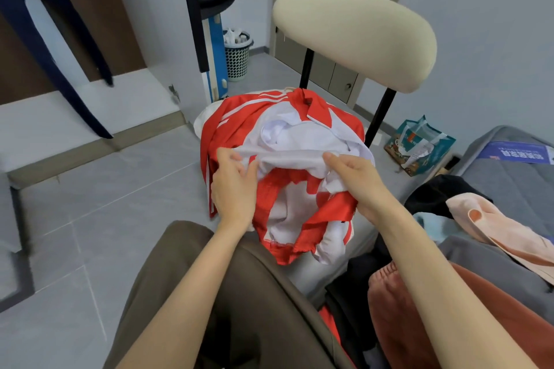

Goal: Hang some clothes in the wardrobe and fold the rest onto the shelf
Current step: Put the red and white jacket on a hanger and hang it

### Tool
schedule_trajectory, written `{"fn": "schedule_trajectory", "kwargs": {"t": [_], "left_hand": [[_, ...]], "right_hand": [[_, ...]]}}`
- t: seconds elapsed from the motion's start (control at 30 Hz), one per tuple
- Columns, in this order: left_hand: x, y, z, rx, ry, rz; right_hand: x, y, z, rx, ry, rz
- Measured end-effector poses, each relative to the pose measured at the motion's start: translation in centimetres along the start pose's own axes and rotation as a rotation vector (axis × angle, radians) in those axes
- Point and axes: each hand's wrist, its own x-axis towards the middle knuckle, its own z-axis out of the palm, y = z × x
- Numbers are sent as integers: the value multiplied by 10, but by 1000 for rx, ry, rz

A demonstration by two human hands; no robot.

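A red and white zip jacket (278,129) lies bunched on the seat of a chair (353,36) with a cream backrest. My left hand (233,186) grips its white lining at the left. My right hand (353,177) pinches the same white edge at the right. To the left stands the open wardrobe (90,99), where a dark blue garment (45,24) hangs above a white shelf. A pile of clothes (449,263) in pink, rust, black and grey lies on the bed at the right.
A mesh waste basket (237,54) stands behind the wardrobe door. A teal bag (419,144) sits on the grey tiled floor by the bed. My knee in brown trousers (239,293) fills the lower middle. A closed door is behind the chair.
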Motion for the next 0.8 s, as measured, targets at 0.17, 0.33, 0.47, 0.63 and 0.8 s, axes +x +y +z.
{"fn": "schedule_trajectory", "kwargs": {"t": [0.17, 0.33, 0.47, 0.63, 0.8], "left_hand": [[-18, 0, -7, -235, -739, -470], [-37, 6, -5, -404, -942, -676], [-40, 16, 2, -767, -821, -921], [-29, 26, -4, -1303, -732, -1021], [-38, 36, -1, -1433, -609, -1011]], "right_hand": [[2, -9, 7, 195, -132, 201], [2, -12, 9, 467, -187, 334], [-3, -12, 2, 592, -273, 440], [-7, -12, -1, 619, -241, 462], [-6, -16, 2, 540, -201, 447]]}}
